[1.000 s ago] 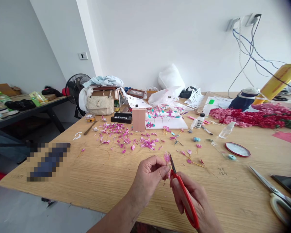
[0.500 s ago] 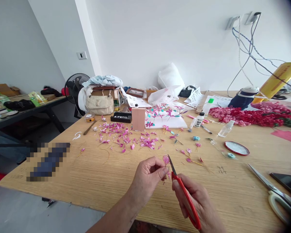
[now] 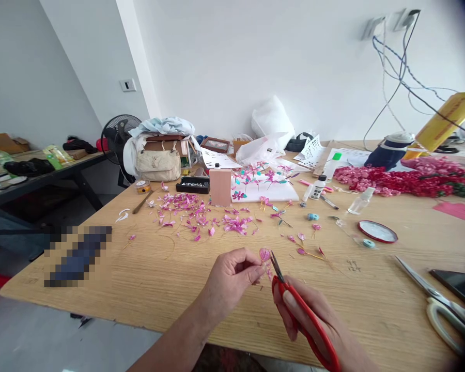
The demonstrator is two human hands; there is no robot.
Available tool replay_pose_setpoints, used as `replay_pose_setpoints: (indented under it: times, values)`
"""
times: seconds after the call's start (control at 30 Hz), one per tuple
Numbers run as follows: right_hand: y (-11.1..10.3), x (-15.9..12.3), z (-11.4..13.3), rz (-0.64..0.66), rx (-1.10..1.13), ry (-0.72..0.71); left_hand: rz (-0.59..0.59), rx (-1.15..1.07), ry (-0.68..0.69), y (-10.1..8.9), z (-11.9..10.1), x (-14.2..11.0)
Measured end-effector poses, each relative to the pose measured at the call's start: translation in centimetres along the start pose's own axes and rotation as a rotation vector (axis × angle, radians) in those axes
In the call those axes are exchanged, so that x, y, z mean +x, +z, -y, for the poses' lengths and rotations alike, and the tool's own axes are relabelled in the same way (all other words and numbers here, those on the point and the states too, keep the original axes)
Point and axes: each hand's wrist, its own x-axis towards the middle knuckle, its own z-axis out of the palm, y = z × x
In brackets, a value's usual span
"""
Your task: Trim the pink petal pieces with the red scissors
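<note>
Between the thumb and fingers of my left hand [image 3: 234, 276] is a small pink petal [image 3: 264, 254], rounded and held up over the front of the table. My right hand [image 3: 310, 310] grips red-handled scissors [image 3: 308, 315]. Their dark blades [image 3: 277, 265] stand slightly apart, with the tips close to the petal's right edge. Whether the blades touch it I cannot tell. Beyond my hands, many loose pink petals [image 3: 189, 209] lie scattered on the wooden table [image 3: 147, 279]. Several pink buds on yellow stems [image 3: 310, 253] lie to the right.
A wooden block [image 3: 220, 187] stands behind the petals, beside wire flowers [image 3: 256, 178] on white foam. To the right are larger scissors [image 3: 430, 294], a phone [image 3: 457, 287], a round red-rimmed lid [image 3: 377, 231], a spray bottle [image 3: 361, 201] and a glue bottle [image 3: 318, 187].
The scissors' blades have opened a little and my right hand has shifted slightly right and down. My left hand still holds the petal and has moved slightly left.
</note>
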Motion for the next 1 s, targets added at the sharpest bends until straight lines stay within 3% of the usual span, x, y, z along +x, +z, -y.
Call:
replay_pose_setpoints:
  times: [0.7, 1.0]
  values:
    - [-0.2, -0.4, -0.4, -0.004, 0.069, 0.132, 0.114, 0.202, 0.013, -0.9, -0.4, -0.3]
    - [-0.6, -0.7, -1.1, -0.014, -0.040, 0.124, 0.175, 0.205, -0.033, -1.8, -0.5, -0.2]
